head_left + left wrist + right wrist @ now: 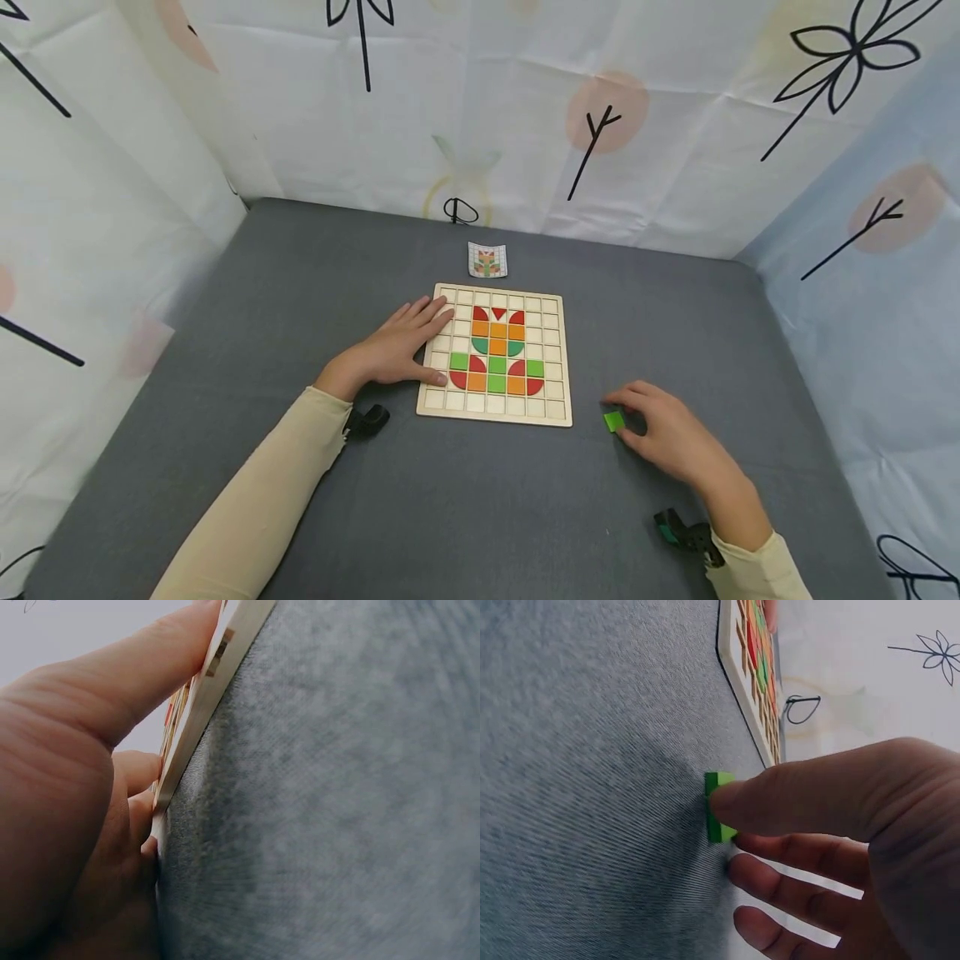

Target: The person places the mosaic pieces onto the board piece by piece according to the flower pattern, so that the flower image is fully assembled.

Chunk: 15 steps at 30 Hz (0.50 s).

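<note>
A wooden grid board lies on the table with red, orange and green tiles set in its middle cells. My left hand rests on its left edge, fingers straight and thumb apart; in the left wrist view the thumb lies over the board's rim. Right of the board, my right hand pinches a bright green square tile between thumb and index finger. The tile is low at the table surface in the right wrist view; whether it touches the cloth I cannot tell.
A small pattern card with a coloured design stands or lies just behind the board. Grey cloth covers the table. Printed white curtains close off the back and both sides. Black camera straps sit on both wrists.
</note>
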### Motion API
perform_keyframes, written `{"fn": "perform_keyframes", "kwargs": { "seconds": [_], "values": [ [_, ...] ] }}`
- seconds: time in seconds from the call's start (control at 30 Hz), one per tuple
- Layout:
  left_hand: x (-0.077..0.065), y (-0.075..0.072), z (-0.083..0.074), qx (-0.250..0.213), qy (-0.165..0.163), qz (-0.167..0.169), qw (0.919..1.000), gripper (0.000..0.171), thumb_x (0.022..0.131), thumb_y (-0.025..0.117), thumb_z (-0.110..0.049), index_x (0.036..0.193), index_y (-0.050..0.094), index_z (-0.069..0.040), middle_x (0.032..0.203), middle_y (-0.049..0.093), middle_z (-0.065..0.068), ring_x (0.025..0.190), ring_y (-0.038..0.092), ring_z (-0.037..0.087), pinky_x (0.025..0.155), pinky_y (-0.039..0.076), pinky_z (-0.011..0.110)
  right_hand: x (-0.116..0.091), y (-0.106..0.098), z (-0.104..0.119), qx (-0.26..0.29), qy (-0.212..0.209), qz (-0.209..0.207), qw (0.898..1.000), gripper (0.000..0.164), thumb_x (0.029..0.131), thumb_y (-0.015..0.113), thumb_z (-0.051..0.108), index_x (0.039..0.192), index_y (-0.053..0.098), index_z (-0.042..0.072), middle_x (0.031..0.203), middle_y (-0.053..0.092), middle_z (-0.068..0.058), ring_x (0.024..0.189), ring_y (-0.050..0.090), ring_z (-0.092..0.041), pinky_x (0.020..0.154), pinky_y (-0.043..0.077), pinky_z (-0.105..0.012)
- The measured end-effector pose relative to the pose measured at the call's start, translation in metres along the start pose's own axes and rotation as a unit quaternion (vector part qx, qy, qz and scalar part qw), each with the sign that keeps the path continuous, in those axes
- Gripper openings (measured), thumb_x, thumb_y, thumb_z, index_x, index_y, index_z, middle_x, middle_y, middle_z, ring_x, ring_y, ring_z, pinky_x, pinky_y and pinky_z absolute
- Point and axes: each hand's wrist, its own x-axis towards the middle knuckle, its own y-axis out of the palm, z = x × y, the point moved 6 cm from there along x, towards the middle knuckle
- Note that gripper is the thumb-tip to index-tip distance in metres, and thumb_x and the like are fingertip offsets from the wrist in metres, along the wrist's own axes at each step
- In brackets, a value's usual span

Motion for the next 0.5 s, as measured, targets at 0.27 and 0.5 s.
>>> {"fn": "perform_keyframes", "kwargs": {
  "seconds": [0.27, 0.5],
  "values": [
    [0.0021, -0.0002, -0.0001, 0.0, -0.002, 0.003, 1.0, 0.116, 0.094, 0.083, -0.056, 0.176, 0.015, -0.011, 0.182, 0.0, 0.01, 0.166, -0.005, 0.034, 0.133, -0.005, 0.051, -0.0038, 0.0035, -0.0002, 0.0, -0.001, -0.023, 1.0, 0.038, 0.086, 0.088, -0.004, 0.12, 0.079, 0.009, 0.118, 0.072, -0.005, 0.11, 0.068, -0.032, 0.092, 0.058, -0.058],
    [0.002, 0.0013, 0.0011, -0.002, -0.002, -0.001, 1.0, 0.116, 0.093, 0.083, -0.058, 0.176, 0.016, -0.01, 0.182, 0.001, 0.012, 0.166, -0.005, 0.035, 0.133, -0.004, 0.053, -0.0031, 0.0039, 0.0008, -0.005, -0.016, -0.036, 0.999, 0.032, 0.084, 0.09, -0.003, 0.112, 0.079, 0.01, 0.111, 0.072, -0.002, 0.104, 0.068, -0.028, 0.089, 0.058, -0.054]
  ]
}}
